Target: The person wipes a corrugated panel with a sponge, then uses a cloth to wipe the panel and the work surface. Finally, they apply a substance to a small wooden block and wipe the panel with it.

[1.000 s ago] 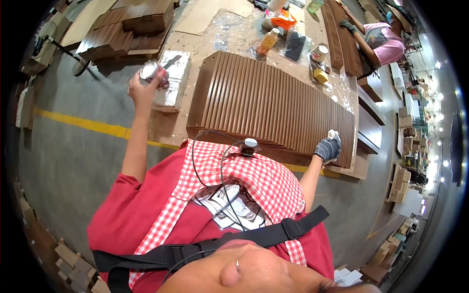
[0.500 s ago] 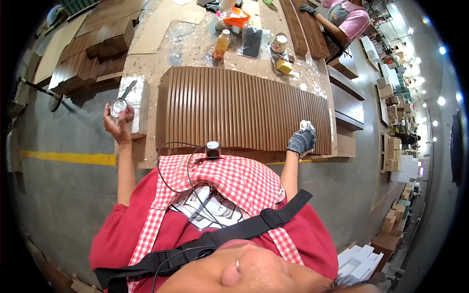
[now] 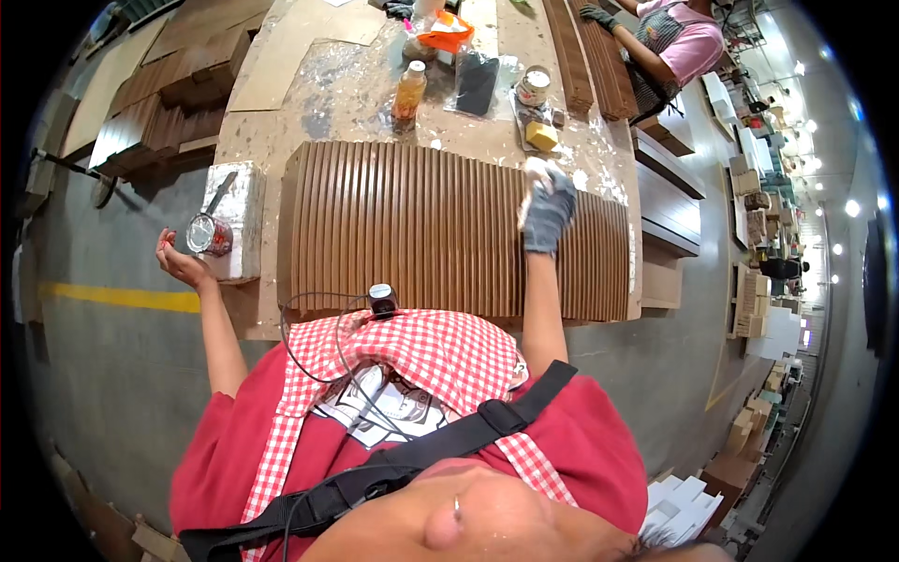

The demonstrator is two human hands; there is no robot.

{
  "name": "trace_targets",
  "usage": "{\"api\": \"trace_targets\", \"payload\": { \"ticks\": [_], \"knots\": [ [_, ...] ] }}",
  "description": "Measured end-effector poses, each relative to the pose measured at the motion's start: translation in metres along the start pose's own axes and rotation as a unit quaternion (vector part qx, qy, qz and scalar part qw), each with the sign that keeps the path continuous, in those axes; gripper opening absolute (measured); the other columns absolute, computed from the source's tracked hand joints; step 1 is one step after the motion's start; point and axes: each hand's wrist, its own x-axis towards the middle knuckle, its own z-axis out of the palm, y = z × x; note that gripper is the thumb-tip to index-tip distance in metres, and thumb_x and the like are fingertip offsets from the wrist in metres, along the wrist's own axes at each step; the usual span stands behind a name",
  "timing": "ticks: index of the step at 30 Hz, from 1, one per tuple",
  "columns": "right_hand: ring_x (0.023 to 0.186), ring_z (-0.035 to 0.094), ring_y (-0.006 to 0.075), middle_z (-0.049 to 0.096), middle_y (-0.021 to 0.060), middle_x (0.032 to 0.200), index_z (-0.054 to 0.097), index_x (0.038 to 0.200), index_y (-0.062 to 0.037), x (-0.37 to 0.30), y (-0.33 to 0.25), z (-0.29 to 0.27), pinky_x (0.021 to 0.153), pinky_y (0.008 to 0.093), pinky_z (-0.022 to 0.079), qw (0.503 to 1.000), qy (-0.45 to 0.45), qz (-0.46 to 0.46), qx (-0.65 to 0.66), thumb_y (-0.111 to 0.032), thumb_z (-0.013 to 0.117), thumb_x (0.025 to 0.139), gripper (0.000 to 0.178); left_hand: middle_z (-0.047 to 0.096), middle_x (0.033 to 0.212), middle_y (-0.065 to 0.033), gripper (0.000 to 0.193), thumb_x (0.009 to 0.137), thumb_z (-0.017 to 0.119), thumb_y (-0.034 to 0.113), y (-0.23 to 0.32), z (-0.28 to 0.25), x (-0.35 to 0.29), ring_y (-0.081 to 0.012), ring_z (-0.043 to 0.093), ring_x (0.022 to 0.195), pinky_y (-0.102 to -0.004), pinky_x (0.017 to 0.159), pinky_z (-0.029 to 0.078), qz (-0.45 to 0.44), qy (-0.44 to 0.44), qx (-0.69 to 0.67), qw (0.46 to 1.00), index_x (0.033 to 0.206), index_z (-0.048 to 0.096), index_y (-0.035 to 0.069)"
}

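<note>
My right hand [image 3: 550,217], in a grey glove, grips a crumpled white cloth [image 3: 537,174] on the right part of a row of brown wooden strips [image 3: 403,229]. The strips stand packed side by side across the table, their edges forming long ridges. My bare left hand [image 3: 187,266] is open, its fingers curved and apart, beside a small open tin [image 3: 217,238]. Whether it touches the tin I cannot tell. The tin rests on a whitish, smeared block [image 3: 243,220], and a dark flat tool [image 3: 223,190] lies just beyond it.
Farther back on the table [image 3: 361,89] are an orange-liquid bottle [image 3: 409,91], a dark sheet in clear plastic [image 3: 478,82], a jar [image 3: 533,86] and a yellow sponge [image 3: 541,136]. A co-worker [image 3: 693,47] handles long brown boards [image 3: 604,66] at far right. Stacked brown panels [image 3: 178,94] stand left.
My right hand has moved the cloth left and away from me across the strips. My left hand has come down and left beside the tin. The co-worker's arm has shifted slightly.
</note>
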Motion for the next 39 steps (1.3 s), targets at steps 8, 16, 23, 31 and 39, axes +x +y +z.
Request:
{"api": "trace_targets", "payload": {
  "ticks": [8, 16, 23, 31, 39],
  "knots": [
    [0.101, 0.063, 0.0334, 0.068, 0.0138, 0.105, 0.071, 0.105, -0.0141, 0.042, -0.089, 0.110, 0.091, 0.0426, 0.049, 0.965, -0.153, -0.210, 0.045, -0.022, 0.070, 0.080, 0.026, 0.062, 0.102, -0.0124, 0.041, 0.100, 0.039, 0.027, 0.002, -0.009, 0.002, -0.0233, 0.060, 0.093, -0.0351, 0.088, 0.047, -0.006, -0.022, 0.029, 0.999, 0.104, 0.067, -0.003],
    [0.096, 0.065, 0.0321, 0.069, 0.0136, 0.105, 0.073, 0.102, -0.0133, 0.032, -0.134, 0.100, 0.089, 0.0429, 0.050, 0.965, -0.085, -0.213, 0.125, -0.015, 0.069, 0.084, 0.018, 0.062, 0.101, -0.0116, 0.045, 0.100, 0.038, 0.030, 0.033, -0.014, -0.007, -0.0227, 0.058, 0.092, -0.0361, 0.087, 0.046, -0.051, -0.041, -0.020, 0.998, 0.103, 0.065, -0.005],
    [0.109, 0.062, 0.0328, 0.066, 0.0144, 0.117, 0.068, 0.119, -0.0154, 0.032, -0.108, 0.092, 0.098, 0.0407, 0.048, 0.949, -0.260, -0.180, 0.007, -0.023, 0.063, 0.089, 0.032, 0.062, 0.099, -0.0102, 0.043, 0.098, 0.038, 0.029, 0.009, -0.006, -0.009, -0.0221, 0.058, 0.092, -0.0365, 0.087, 0.046, -0.016, -0.042, 0.014, 0.999, 0.101, 0.066, -0.004],
    [0.147, 0.023, 0.0342, 0.029, 0.0190, 0.157, 0.036, 0.149, -0.0044, -0.033, -0.056, 0.052, 0.121, 0.0450, 0.013, 0.935, -0.203, -0.166, -0.240, -0.055, 0.043, 0.098, 0.072, 0.062, 0.097, -0.0110, 0.044, 0.097, 0.037, 0.027, 0.004, 0.007, -0.014, -0.0235, 0.059, 0.088, -0.0371, 0.083, 0.047, -0.026, -0.061, -0.045, 0.997, 0.095, 0.067, -0.004],
    [0.149, 0.018, 0.0342, 0.024, 0.0192, 0.159, 0.030, 0.152, -0.0026, -0.040, -0.030, 0.085, 0.122, 0.0453, 0.009, 0.933, -0.226, -0.153, -0.236, -0.058, 0.035, 0.100, 0.076, 0.063, 0.127, -0.0161, 0.041, 0.099, 0.042, 0.023, -0.062, 0.033, 0.026, -0.0235, 0.059, 0.117, -0.0346, 0.105, 0.042, -0.247, -0.141, -0.109, 0.953, 0.123, 0.062, -0.005]
  ]
}}
